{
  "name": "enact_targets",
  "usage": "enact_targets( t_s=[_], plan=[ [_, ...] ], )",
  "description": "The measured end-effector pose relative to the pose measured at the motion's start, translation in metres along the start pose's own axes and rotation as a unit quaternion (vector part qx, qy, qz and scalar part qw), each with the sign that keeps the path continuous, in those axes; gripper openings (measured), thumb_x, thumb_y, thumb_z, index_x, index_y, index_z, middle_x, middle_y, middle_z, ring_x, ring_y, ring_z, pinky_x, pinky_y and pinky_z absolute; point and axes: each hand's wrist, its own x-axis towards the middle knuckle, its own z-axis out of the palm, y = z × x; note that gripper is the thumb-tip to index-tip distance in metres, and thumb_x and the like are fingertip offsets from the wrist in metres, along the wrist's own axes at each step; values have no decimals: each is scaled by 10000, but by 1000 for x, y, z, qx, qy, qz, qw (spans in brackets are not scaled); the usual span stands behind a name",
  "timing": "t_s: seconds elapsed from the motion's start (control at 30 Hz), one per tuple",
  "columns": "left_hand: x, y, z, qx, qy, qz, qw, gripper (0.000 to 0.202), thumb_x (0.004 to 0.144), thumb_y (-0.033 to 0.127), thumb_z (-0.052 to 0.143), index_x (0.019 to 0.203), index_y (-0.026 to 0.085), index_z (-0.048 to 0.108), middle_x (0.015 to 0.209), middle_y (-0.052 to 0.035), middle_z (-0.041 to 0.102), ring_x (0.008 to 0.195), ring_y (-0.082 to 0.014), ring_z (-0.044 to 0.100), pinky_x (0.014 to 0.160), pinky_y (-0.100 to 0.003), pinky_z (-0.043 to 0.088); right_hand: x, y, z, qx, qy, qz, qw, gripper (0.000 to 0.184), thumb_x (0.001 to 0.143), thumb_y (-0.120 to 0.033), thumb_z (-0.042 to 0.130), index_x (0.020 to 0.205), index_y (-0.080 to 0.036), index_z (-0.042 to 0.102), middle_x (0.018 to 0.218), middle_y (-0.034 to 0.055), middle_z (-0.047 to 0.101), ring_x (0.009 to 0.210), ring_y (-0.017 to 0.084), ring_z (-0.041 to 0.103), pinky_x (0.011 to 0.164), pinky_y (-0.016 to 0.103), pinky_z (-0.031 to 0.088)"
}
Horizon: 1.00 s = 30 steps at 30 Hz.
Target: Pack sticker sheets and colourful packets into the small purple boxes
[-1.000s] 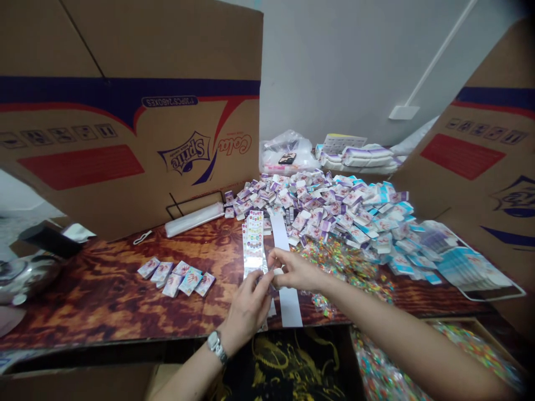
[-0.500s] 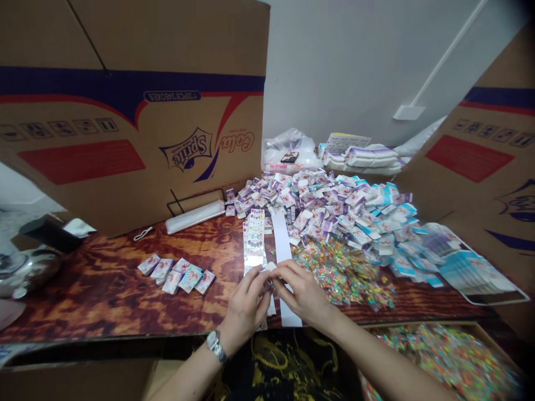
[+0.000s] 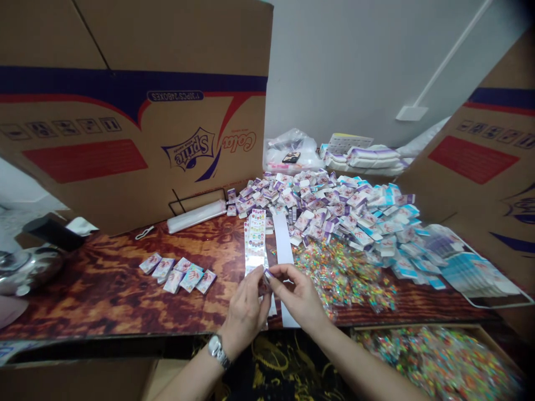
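Note:
My left hand (image 3: 244, 314) and my right hand (image 3: 297, 298) meet at the near edge of the wooden table (image 3: 104, 289), fingertips pinched together around a small item I cannot make out. A watch sits on my left wrist. Just beyond the fingers lie a sticker strip (image 3: 256, 239) and a white backing strip (image 3: 283, 245). A row of small pink-and-white packets (image 3: 178, 274) lies to the left of my hands. Right of them spreads a heap of colourful small pieces in clear bags (image 3: 343, 273).
A big pile of small purple and blue boxes (image 3: 334, 214) fills the table's far right. Large cardboard boxes stand at the left (image 3: 125, 111) and right (image 3: 480, 161). A clear plastic roll (image 3: 195, 216) lies by the left box. A bin of colourful pieces (image 3: 434, 362) sits below right.
My right hand drew back toward me, from over the white strip to the table's near edge. Both hands stay pinched together.

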Motion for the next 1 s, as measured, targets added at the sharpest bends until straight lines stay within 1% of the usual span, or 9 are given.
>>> enact_targets(
  t_s=[0.1,0.3,0.47,0.63,0.77,0.8,0.87,0.93,1.0],
  plan=[
    [-1,0,1,-5,-5,-12,1000,521,831,102,491,1323,72,323,1164,-171,583,1088,-208,574,930,-311,489,1,3,3,-27,20,-4,999,136,818,-267,584,907,-186,649,850,32,638,765,154,621,667,262,520],
    [-3,1,2,-21,-23,-32,999,534,854,133,470,1354,101,285,1186,-177,575,1090,-219,573,917,-344,498,2,2,4,-108,47,-66,991,134,808,-185,554,856,-190,680,821,42,622,773,162,609,636,252,509],
    [-2,1,0,-5,-18,-15,1000,580,864,133,461,1395,107,229,1195,-186,571,1093,-229,573,900,-347,507,-6,-3,3,-182,31,-162,969,220,859,-157,495,994,-214,659,920,65,632,871,184,599,771,319,508],
    [2,1,-1,29,-17,-3,999,627,873,136,456,1429,109,168,1246,-198,540,1116,-250,552,911,-376,492,-15,4,8,-250,61,-265,929,483,893,-88,429,1352,-236,401,1120,92,614,1024,210,561,857,374,491],
    [0,3,1,43,-14,6,999,624,874,113,430,1433,97,154,1271,-208,519,1152,-259,522,928,-384,473,-19,12,14,-288,60,-377,878,627,869,-48,457,1436,-207,241,1183,116,591,1073,228,542,870,387,494],
    [-1,1,0,45,-14,9,999,611,874,107,416,1430,90,162,1259,-209,528,1141,-255,530,923,-379,474,-19,14,14,-288,46,-384,876,630,870,-53,459,1438,-205,234,1193,115,587,1080,227,540,879,389,491],
    [-2,-6,-4,48,-27,16,998,584,873,118,413,1416,88,200,1218,-196,560,1098,-244,556,902,-367,482,-16,19,8,-276,-9,-339,899,575,887,-102,459,1421,-204,272,1200,103,585,1075,211,546,889,374,489],
    [-4,-21,-13,72,-44,14,996,545,867,160,448,1385,109,284,1168,-171,597,1037,-245,581,865,-362,495,-4,29,-6,-278,-69,-254,924,460,918,-186,438,1371,-205,359,1171,85,603,1054,189,563,880,349,492],
    [-6,-46,-24,139,-52,-13,989,483,856,217,493,1322,132,399,1126,-155,623,962,-259,601,804,-370,508,18,44,-29,-338,-89,-175,921,381,939,-265,403,1315,-203,430,1143,77,620,1056,186,566,881,350,482]
  ],
)
